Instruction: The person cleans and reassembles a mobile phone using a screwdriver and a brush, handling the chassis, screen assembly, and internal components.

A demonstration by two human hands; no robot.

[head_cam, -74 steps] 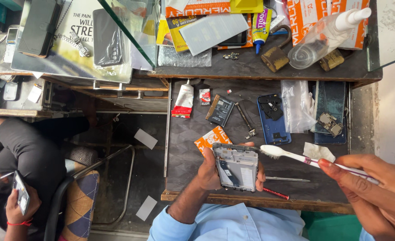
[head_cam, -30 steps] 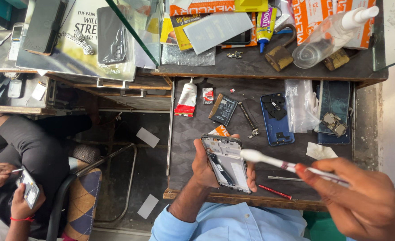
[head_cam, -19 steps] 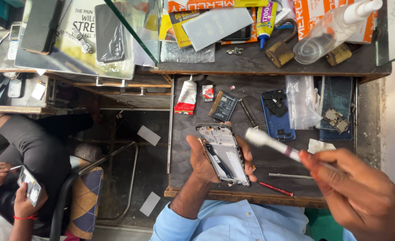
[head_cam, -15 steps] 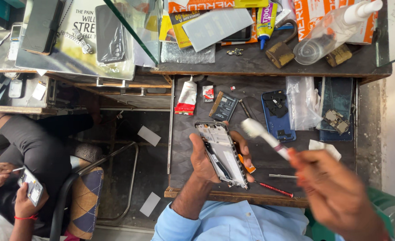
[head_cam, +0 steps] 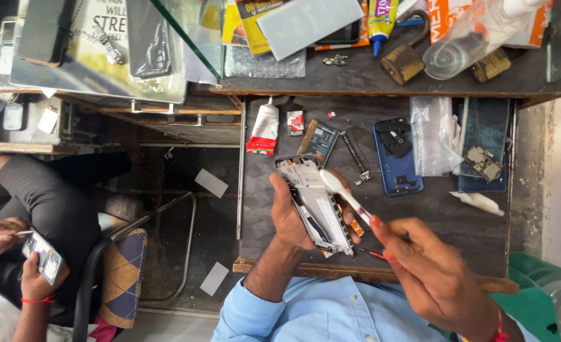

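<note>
Head view:
Left hand (head_cam: pixel 291 218): cradles an opened phone (head_cam: pixel 314 204) from beneath, fingers curled round both long edges.
Right hand (head_cam: pixel 434 273): fingers pinched shut on a toothbrush (head_cam: pixel 346 193), whose white head rests on the phone's upper part.
Phone: flat, rectangular, silvery frame, held above the dark, textured table (head_cam: pixel 477 234).
Nearby: a blue phone back (head_cam: pixel 398 156), lying well apart.

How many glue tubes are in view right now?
2. A white and red glue tube lies on the lower work surface left of the battery; a yellow-labelled tube with a blue cap lies on the upper shelf. Others may be hidden under the clutter.
</note>
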